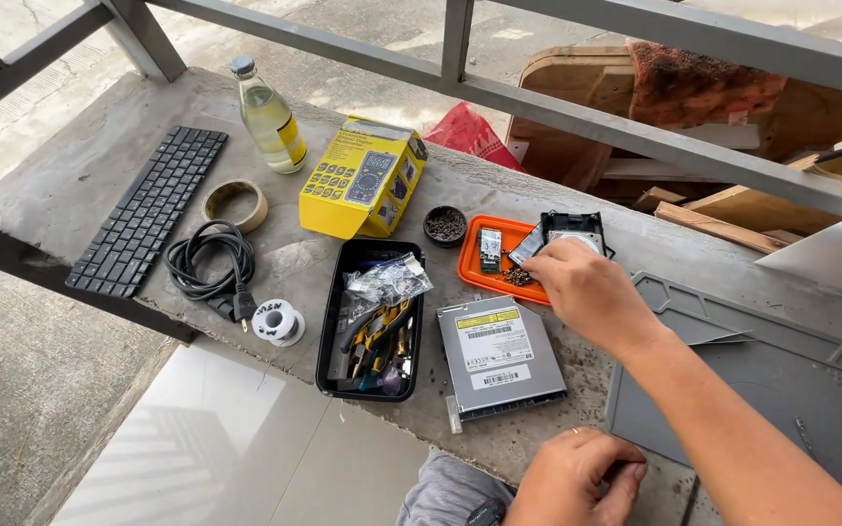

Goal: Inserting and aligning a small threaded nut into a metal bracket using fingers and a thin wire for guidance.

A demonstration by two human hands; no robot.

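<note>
My right hand (587,289) reaches over the right end of an orange tray (477,268), fingers pinched down among small screws and dark parts lying there; what it grips is hidden. A small green circuit card (490,248) lies in the tray. Just behind it sits a black-framed hard drive (577,230). My left hand (577,477) rests curled at the concrete ledge's near edge, next to a silver optical drive (501,356). A dark object shows under its fingers, but a grip is unclear.
A black tray of pliers and bagged parts (372,317), a yellow box (363,178), a round tin of screws (445,225), a glass bottle (270,117), a tape roll (236,205), a black cable (211,263), a solder spool (278,321), a keyboard (148,209) and a grey work mat (772,380) lie around.
</note>
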